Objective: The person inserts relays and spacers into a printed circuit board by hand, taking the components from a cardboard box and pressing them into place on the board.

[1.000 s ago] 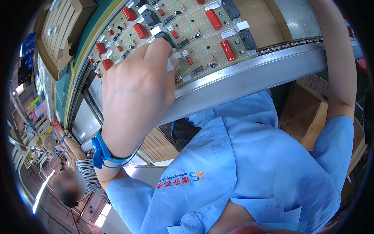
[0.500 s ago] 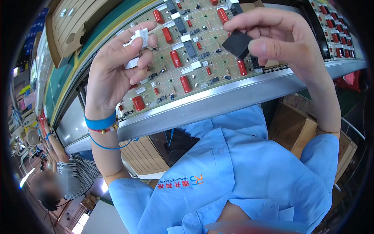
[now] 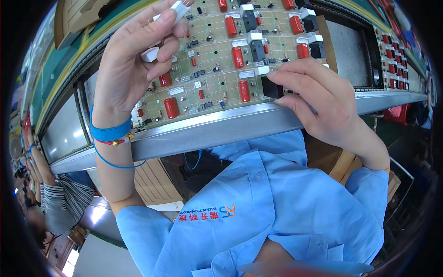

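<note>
The panel of pale green circuit boards (image 3: 214, 90) lies in front of me, set with red capacitors (image 3: 244, 91), white blocks and black blocks. My right hand (image 3: 320, 94) pinches a black box-shaped component (image 3: 272, 87) between thumb and fingers. That component is at the board's near edge, just right of a red capacitor; its underside is hidden, so I cannot tell whether it is seated. Over the panel's left part, my left hand (image 3: 131, 62) is closed around several small white block components (image 3: 180, 10) with thin wire leads. A blue wrist strap (image 3: 110, 131) circles my left wrist.
A metal rail (image 3: 207, 123) runs along the panel's near side. Another populated panel (image 3: 392, 60) sits at the far right. Cardboard (image 3: 76, 18) lies at the upper left. Another person in a striped top (image 3: 64, 203) works at the left. A blue cord (image 3: 117, 166) hangs from my strap.
My right hand has turned and brought the black component down to the near edge of the board. My left hand, still holding the white blocks, has shifted up and left in view.
</note>
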### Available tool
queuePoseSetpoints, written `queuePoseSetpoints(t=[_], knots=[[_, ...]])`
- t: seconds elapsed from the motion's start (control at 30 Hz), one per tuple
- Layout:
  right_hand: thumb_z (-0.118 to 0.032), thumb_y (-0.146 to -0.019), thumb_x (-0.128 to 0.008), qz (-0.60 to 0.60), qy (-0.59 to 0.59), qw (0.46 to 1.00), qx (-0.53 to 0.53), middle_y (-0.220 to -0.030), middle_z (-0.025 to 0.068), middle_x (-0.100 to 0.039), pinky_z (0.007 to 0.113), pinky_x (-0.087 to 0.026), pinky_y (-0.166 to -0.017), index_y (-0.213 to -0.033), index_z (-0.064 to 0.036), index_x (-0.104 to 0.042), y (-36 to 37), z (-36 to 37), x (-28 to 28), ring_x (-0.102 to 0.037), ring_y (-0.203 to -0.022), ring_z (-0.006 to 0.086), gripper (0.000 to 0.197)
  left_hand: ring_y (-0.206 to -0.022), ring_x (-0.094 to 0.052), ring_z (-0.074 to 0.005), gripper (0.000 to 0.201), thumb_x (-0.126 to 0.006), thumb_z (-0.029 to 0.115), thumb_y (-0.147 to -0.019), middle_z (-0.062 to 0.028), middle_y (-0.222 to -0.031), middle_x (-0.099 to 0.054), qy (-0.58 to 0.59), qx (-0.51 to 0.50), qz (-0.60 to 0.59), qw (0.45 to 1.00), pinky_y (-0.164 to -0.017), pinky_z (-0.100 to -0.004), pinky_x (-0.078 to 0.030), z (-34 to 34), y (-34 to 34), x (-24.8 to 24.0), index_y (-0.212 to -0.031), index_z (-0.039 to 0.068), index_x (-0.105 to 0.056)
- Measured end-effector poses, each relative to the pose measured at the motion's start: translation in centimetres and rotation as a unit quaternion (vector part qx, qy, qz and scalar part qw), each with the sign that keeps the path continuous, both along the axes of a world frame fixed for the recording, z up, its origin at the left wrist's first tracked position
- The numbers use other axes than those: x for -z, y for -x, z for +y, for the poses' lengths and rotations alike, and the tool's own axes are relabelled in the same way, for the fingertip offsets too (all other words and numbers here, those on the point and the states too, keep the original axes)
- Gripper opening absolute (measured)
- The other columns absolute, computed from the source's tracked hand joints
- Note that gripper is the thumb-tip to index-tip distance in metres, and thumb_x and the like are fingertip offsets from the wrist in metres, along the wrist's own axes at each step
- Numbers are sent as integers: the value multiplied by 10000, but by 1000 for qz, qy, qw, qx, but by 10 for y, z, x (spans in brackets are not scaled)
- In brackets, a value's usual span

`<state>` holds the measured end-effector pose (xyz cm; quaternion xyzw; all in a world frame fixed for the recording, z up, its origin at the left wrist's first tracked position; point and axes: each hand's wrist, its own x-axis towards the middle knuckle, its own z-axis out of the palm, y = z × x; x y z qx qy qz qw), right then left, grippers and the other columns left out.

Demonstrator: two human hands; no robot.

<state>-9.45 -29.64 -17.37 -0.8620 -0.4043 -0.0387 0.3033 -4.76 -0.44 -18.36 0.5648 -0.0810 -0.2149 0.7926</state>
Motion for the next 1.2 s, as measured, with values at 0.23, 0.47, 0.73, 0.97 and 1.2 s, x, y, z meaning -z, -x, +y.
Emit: queuePoseSetpoints(t=[0.23,0.47,0.73,0.97,1.2], knots=[[-39,-619,-731,-63,39,997,-8,-906,93,-613,329,-530,-603,-956,-10,-643,2,9,1,-639,-754,246,349,-587,-381,-6,391,-428,258,-1009,-16,-870,-492,-17,16,-56,998,-377,-126,-286,1,5,-2,-1282,-14,-495],[-1,-669,-731,-18,77,997,-10,-956,110,-628,332,-526,-637,-992,-11,-642,3,14,-10,-646,-797,261,335,-498,-425,-36,261,-503,213,-984,-38,-794,-553,-147,-26,-49,988,-384,-162,-332,-9,12,-26,-1117,-11,-528],[-7,-655,-736,-39,89,995,-13,-954,108,-626,333,-528,-637,-981,-3,-637,-2,16,-7,-646,-782,258,341,-502,-388,-18,282,-482,261,-992,-5,-771,-521,-78,-54,13,995,-381,-158,-306,-7,7,-27,-1122,16,-534],[-105,-684,-715,-137,142,980,-21,-925,68,-610,298,-514,-563,-1052,-90,-664,-10,6,-14,-642,-746,207,371,-522,-392,-10,395,-477,229,-987,2,-751,-546,-129,-79,-62,987,-427,-134,-280,27,4,-16,-1282,-32,-502],[-91,-848,-642,-275,100,936,197,-1006,65,-593,273,-469,-672,-1143,-115,-644,-141,-77,-10,-609,-773,196,296,-383,-342,-16,509,-550,289,-947,43,-554,-458,-260,-188,67,945,-349,-166,-213,93,35,-8,-1325,-41,-466]])
